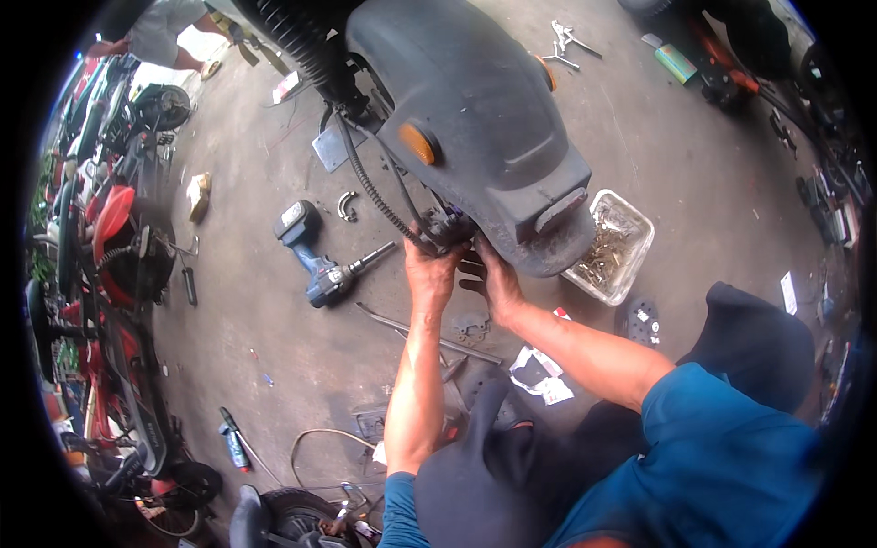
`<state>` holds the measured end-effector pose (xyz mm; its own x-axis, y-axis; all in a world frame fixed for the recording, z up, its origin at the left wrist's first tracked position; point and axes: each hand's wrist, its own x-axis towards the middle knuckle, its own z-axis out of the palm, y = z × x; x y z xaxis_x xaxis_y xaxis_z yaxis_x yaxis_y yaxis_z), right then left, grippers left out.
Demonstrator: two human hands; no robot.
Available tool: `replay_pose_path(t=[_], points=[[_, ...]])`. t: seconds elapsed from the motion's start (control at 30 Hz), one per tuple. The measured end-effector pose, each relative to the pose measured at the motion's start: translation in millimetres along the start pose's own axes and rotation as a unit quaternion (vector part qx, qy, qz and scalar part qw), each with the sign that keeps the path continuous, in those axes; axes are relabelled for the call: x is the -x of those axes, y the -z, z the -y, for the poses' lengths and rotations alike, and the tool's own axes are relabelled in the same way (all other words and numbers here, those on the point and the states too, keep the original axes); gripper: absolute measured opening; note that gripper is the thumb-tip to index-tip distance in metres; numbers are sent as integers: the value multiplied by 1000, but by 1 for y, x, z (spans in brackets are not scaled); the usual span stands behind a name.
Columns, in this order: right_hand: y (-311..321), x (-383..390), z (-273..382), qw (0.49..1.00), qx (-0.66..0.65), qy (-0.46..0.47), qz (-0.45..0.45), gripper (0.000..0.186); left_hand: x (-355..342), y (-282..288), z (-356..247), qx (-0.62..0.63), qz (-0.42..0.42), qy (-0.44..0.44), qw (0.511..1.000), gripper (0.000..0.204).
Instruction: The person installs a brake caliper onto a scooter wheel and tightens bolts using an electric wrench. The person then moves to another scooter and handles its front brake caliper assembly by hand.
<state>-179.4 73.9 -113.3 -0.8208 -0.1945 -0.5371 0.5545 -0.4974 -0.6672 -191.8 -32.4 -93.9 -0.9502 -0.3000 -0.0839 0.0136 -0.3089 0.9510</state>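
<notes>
The black plastic mudguard point(466, 100) of a scooter, with orange reflectors on its sides, hangs in front of me. Under its left edge sits a dark, greasy metal part point(446, 226), where a ribbed black cable point(370, 187) ends. My left hand point(429, 272) has its fingers closed around the lower side of this part. My right hand point(496, 281) reaches in from the right, below the mudguard. Its thumb points up beside the part, and its shaded fingers are apart, pointing toward my left hand. The fingertips of both hands are partly hidden.
On the floor lie a blue cordless impact driver point(322, 274), a curved metal piece point(346, 206), a metal rod point(429, 336) and torn packaging point(541, 376). A white tub point(637, 265) of small hardware stands right of the mudguard. Parked motorbikes point(119, 274) line the left side.
</notes>
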Motion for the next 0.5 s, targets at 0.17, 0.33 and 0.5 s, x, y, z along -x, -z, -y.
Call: replay_pose_path(t=[0.17, 0.33, 0.5], points=[[-13, -4, -3, 999, -32, 8, 10, 48, -5, 4, 5, -57, -8, -15, 998, 38], [-16, -3, 1, 999, -36, 9, 14, 42, -2, -3, -6, -51, -31, -7, 998, 36], [-17, -5, 3, 998, -52, 13, 31, 57, -4, -1, -4, -49, -32, -7, 998, 40]])
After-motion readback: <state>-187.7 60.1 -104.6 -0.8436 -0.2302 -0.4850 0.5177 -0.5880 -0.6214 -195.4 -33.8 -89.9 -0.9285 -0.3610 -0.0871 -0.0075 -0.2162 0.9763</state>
